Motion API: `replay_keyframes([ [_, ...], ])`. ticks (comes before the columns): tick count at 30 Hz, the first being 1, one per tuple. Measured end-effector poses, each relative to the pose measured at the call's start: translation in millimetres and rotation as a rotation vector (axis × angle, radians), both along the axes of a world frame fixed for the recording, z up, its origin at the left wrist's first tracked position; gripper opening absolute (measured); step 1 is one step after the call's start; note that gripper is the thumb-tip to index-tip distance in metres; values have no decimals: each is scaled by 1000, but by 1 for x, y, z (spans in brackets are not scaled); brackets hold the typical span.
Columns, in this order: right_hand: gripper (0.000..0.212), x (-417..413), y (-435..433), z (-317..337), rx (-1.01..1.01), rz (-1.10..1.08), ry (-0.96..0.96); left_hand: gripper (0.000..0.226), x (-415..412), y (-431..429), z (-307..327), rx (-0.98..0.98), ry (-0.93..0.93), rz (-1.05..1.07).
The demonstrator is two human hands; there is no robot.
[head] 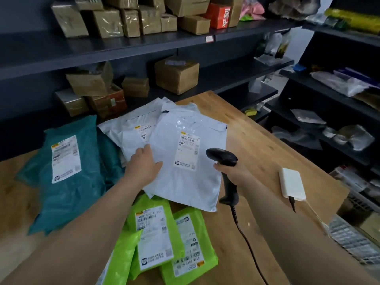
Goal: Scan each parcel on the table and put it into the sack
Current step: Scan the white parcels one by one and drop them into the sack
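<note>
Head view: we find the left hand (144,163) pressing flat, fingers straight, on the top white parcel (185,182). The right hand (232,171) grips the scanner (222,157) beside its label (187,150). Teal parcel (67,182) and green parcels (156,233) lie on the table (267,140). No sack is visible, and we judge most of the work remains.

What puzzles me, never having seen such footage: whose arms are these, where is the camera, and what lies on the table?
No machine here: a person wears one camera on the head, looking down at their own arms. The left hand rests flat on the top white parcel on the wooden table. The right hand has a grip on a black corded barcode scanner. A teal parcel, green parcels and a small white box with a cable lie nearby.
</note>
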State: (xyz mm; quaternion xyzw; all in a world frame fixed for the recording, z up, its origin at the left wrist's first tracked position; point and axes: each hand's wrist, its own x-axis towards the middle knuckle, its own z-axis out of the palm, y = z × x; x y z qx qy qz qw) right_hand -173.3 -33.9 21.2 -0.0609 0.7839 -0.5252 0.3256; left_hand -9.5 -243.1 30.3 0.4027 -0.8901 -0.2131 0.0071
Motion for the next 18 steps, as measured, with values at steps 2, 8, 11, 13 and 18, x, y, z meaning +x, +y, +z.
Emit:
replay_keyframes([
  [2,20,-9,-4,-10,0,18,-30,63,-11,0,-3,64,44,99],
  [8,27,-34,0,-6,-7,139,-15,29,-16,25,16,363,476,277],
  [11,18,-43,13,12,7,288,96,20,-1,45,31,478,567,321],
  [13,9,-45,23,22,3,319,136,20,13,58,35,679,615,358],
  [18,12,-36,45,42,-56,463,168,49,39,88,37,1130,644,505],
])
